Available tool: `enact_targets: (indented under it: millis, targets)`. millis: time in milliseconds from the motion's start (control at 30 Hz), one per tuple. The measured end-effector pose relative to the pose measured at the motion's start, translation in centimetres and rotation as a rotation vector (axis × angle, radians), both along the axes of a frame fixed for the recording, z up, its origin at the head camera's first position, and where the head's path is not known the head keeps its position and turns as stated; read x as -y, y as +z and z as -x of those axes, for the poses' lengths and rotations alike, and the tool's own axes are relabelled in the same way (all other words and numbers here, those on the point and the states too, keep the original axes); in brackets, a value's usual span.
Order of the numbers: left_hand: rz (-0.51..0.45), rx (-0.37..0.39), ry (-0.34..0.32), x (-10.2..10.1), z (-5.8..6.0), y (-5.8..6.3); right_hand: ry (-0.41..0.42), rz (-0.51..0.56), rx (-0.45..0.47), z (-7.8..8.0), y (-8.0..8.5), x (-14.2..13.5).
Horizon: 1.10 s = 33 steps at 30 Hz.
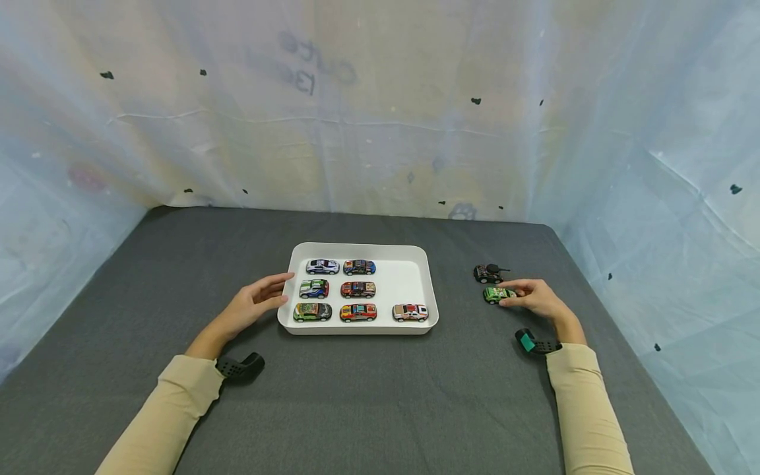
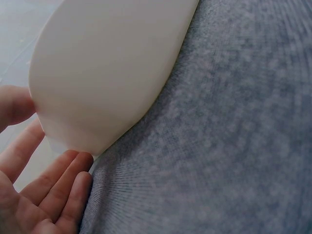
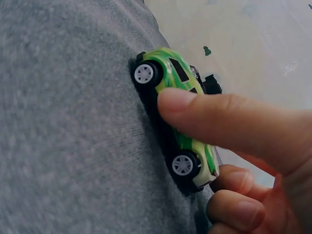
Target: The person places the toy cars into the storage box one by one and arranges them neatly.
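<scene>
My right hand [image 1: 537, 298] pinches a green toy car [image 3: 183, 114] between thumb and fingers. The thumb lies across its side, and the car is low at the grey cloth, to the right of the tray. Just behind it stands a dark toy vehicle [image 1: 488, 273] with a barrel-like part sticking out. My left hand [image 1: 252, 305] rests its fingertips against the left end of a white tray [image 1: 404, 277], fingers loosely spread. In the left wrist view the tray's outer wall [image 2: 107, 68] fills the upper part, fingertips [image 2: 84, 158] at its lower corner.
Several toy cars sit in the tray, two columns on the left plus a white-and-red car [image 1: 410, 313] at the front right. A grey cloth [image 1: 356, 396] covers the table. Pale sheeting [image 1: 380, 152] hangs behind it and on both sides.
</scene>
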<state>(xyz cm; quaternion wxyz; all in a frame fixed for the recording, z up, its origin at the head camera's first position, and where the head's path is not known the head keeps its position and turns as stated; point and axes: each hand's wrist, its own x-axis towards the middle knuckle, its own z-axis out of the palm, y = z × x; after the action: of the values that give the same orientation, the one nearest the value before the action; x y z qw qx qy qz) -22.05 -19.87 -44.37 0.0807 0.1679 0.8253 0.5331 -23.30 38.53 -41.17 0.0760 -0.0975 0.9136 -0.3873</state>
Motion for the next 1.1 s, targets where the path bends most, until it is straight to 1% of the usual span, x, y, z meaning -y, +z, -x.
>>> enact_targets:
  millis: [300,633,967,1100]
  targets:
    - [0.023,-0.001,0.004,0.0,-0.1,0.0,0.005,0.011,-0.012,-0.1,0.2,0.4]
    - [0.027,-0.001,0.004,0.0,0.0,0.0,0.003,-0.014,-0.024,-0.4,0.5,0.5]
    - [0.021,-0.004,0.001,-0.1,0.0,0.0,-0.034,-0.011,0.026,-0.3,1.0,0.7]
    - [0.012,0.000,0.002,-0.1,-0.1,0.1,-0.035,-0.013,0.017,-0.4,1.5,1.3]
